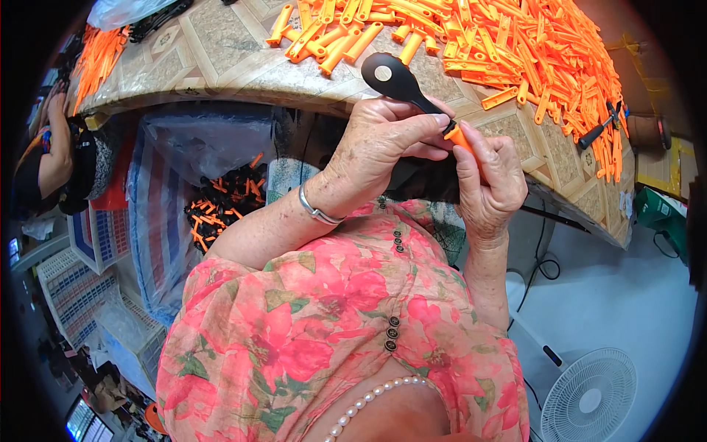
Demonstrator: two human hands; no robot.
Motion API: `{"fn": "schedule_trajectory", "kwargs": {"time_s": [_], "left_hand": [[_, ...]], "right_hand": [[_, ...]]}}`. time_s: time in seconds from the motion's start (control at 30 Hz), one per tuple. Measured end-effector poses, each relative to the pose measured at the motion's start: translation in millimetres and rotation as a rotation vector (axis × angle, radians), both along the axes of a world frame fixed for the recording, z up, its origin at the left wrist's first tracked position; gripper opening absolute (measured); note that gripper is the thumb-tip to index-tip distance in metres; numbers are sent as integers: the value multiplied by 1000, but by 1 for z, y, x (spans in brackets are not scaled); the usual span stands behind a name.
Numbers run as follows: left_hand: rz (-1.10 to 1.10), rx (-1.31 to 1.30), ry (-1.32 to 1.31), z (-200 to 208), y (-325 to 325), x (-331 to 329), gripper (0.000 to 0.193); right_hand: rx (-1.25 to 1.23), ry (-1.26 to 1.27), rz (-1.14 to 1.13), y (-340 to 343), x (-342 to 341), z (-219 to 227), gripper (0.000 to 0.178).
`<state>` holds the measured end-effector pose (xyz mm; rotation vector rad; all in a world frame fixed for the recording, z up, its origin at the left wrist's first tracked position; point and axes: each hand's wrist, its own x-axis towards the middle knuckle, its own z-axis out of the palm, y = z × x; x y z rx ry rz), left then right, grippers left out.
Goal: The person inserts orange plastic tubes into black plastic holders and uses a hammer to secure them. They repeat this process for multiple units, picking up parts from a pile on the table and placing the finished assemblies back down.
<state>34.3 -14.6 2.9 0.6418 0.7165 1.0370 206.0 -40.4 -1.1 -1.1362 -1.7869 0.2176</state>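
Worktop (pixel 228 37) with a tile-like pattern curves across the upper part of the view. Just right of the middle of its near edge, the left hand (pixel 394 129), a silver bracelet (pixel 315 209) at the wrist, grips the neck of a black piece (pixel 405 85) whose rounded head bears a pale disc (pixel 383 74). The right hand (pixel 495 175) is closed around an orange handle (pixel 457 136), its end touching the black piece's narrow end. A heap of orange parts (pixel 545 55) spreads toward the worktop's right edge; a smaller orange pile (pixel 99 59) lies by the left edge. Below the near edge, leftward, a striped sack (pixel 155 228) holds black and orange pieces (pixel 221 210).
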Motion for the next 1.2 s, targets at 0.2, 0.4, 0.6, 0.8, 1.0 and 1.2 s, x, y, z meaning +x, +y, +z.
{"fn": "schedule_trajectory", "kwargs": {"time_s": [0.2,0.4,0.6,0.8,1.0,1.2], "left_hand": [[-25,-9,-28,-1,-1,0,23],[-28,-10,-32,2,-3,-1,21],[-40,15,-21,1,-2,-2,22],[-40,56,19,-3,-2,-4,20],[-52,136,68,-6,-1,-5,19],[-89,295,141,0,0,-5,19]], "right_hand": [[-15,66,70,-1,1,-1,32],[-72,97,53,-4,1,0,31],[-88,124,56,-4,0,-3,30],[-118,148,52,-4,-4,-2,27],[-284,365,45,-6,-9,-8,18],[-385,438,-9,-10,-5,-5,10]]}}
